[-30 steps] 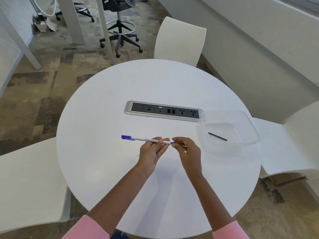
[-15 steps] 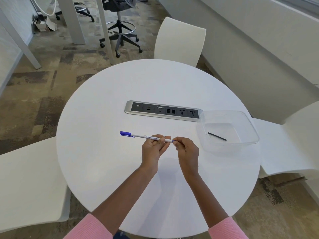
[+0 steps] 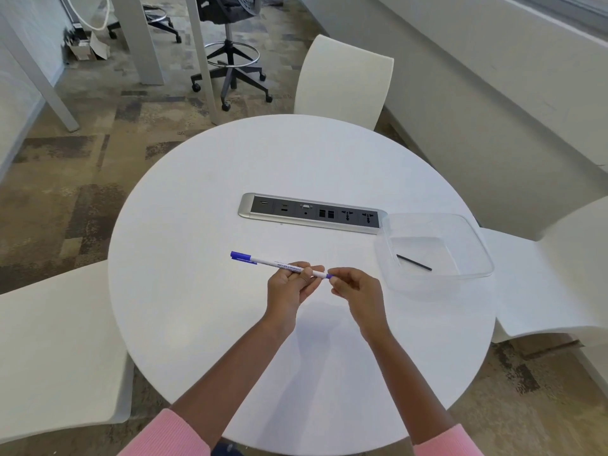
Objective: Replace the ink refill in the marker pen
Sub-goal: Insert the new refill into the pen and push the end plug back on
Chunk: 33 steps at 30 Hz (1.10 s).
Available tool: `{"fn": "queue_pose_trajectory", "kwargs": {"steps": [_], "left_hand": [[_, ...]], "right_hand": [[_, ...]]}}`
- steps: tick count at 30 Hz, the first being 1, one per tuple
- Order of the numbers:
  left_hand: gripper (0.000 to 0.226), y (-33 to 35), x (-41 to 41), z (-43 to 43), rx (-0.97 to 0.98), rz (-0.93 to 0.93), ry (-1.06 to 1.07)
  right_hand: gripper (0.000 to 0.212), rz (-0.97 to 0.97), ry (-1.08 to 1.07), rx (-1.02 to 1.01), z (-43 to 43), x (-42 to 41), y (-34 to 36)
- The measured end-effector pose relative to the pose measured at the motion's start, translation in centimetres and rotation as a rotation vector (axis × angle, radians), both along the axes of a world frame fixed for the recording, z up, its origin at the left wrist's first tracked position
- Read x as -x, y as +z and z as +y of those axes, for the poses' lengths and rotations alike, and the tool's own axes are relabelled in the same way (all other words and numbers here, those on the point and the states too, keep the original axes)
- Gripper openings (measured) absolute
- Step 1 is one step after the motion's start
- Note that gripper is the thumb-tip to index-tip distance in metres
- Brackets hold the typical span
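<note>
I see my left hand (image 3: 289, 286) closed around the marker pen (image 3: 279, 264), holding it level above the round white desk (image 3: 197, 291), blue cap pointing left. My right hand (image 3: 357, 289) pinches the pen's blue end. A thin black refill (image 3: 414, 262) lies in the clear tray (image 3: 473, 238), well apart.

The marker pen (image 3: 279, 264) now slopes more steeply, its blue-capped end a little farther toward the left of the frame than a second ago. The left hand (image 3: 292, 286) has drawn slightly nearer the lower edge. The right hand (image 3: 357, 289) has closed in, its fingertips (image 3: 333, 280) now pinching the blue end of the pen.
</note>
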<state>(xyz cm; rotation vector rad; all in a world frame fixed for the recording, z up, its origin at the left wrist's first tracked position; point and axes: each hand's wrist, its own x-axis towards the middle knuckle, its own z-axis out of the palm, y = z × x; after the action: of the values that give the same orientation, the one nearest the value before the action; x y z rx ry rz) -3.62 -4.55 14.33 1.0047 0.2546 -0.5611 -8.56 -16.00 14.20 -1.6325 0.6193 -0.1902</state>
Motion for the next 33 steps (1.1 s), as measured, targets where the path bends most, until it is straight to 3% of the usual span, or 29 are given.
{"fn": "queue_pose_trajectory", "kwargs": {"steps": [8,12,15,21,28,33], "left_hand": [[0.011,0.1,-0.2,-0.2,0.09,0.122,0.001],[0.009,0.1,-0.2,-0.3,0.069,0.122,-0.004],[0.01,0.0,-0.3,-0.3,0.063,0.106,-0.014],[0.011,-0.1,-0.6,-0.2,0.033,0.014,-0.022],[0.015,-0.6,-0.8,0.2,-0.083,-0.098,-0.09],[0.011,-0.8,-1.2,0.3,-0.043,-0.032,-0.051]], "right_hand": [[0.011,-0.262,-0.015,0.645,0.9,0.4,-1.4],[0.024,-0.27,-0.016,0.784,0.7,0.4,-1.9],[0.02,-0.246,-0.007,0.821,0.7,0.0,-2.0],[0.014,-0.144,0.033,0.756,0.7,-0.7,-1.3],[0.017,0.148,0.124,0.266,-0.3,-1.4,0.4],[0.018,0.106,0.113,0.166,-0.1,-0.9,0.4]]}}
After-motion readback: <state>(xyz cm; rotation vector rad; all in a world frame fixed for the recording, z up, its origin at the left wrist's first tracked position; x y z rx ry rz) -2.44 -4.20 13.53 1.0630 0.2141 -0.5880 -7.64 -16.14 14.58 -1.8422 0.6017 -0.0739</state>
